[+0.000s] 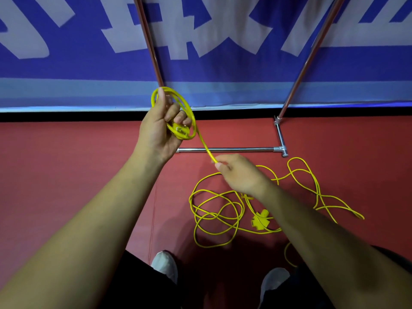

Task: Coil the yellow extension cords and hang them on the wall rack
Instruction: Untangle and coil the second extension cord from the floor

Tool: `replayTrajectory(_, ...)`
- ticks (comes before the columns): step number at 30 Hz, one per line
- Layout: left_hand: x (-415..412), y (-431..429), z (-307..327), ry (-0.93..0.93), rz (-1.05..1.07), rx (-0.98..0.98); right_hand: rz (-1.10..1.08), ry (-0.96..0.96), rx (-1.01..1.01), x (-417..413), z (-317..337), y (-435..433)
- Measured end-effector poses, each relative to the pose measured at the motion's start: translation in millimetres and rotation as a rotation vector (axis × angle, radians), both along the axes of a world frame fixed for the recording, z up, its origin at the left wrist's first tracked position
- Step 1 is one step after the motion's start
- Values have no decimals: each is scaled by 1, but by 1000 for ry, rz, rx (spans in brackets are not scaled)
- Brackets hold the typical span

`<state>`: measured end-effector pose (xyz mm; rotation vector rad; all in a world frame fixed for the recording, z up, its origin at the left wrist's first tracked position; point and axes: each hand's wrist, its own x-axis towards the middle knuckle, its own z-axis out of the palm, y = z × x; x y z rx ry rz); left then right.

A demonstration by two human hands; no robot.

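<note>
Red floor [66, 163] runs to a wall hung with a blue banner [223, 68] of white letters, cut off at the top edge, as are the poles of the metal rack [225, 149]. The left grip [158, 130] is closed round a small coil [187, 106] of yellow cord [203, 141]. The right grip [240, 172] pinches the strand just below it. Loose loops lie on the floor, partly hidden under the right forearm.
</note>
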<state>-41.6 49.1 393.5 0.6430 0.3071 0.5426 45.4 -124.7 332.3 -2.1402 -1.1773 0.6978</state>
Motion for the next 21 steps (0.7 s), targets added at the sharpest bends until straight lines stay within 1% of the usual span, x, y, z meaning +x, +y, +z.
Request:
replayTrajectory(2,2,-1,0,0,-17,21,41,63,-141,0,4,1)
replayTrajectory(4,2,-1,0,21,-36,53,70,141,-222,-5,8,1)
replayTrajectory(6,2,-3,1,39,-49,73,111,233,-207,-8,11,-2)
replayTrajectory(8,2,-5,1,118,-9,132,181,262,-211,-8,14,-6)
replayTrajectory(9,2,-7,0,188,30,217,219,229,-218,-7,15,-7)
replayTrajectory(11,3,-10,-3,361,103,509,275,145,-210,-7,23,-8)
replayTrajectory(12,3,-11,-4,431,104,659,283,137,-192,-7,26,-8)
replayTrajectory(13,2,-14,-6,481,67,779,287,163,-169,-7,30,-8)
replayTrajectory(15,0,-19,-11,536,-88,935,283,240,-118,-6,40,-9)
replayTrajectory(18,-2,-26,-17,645,-351,1057,219,305,36,1,49,-11)
replayTrajectory(20,-4,-26,-18,713,-515,1160,145,306,150,6,52,-12)
replayTrajectory(21,-5,-26,-19,725,-595,1170,97,292,199,7,54,-12)
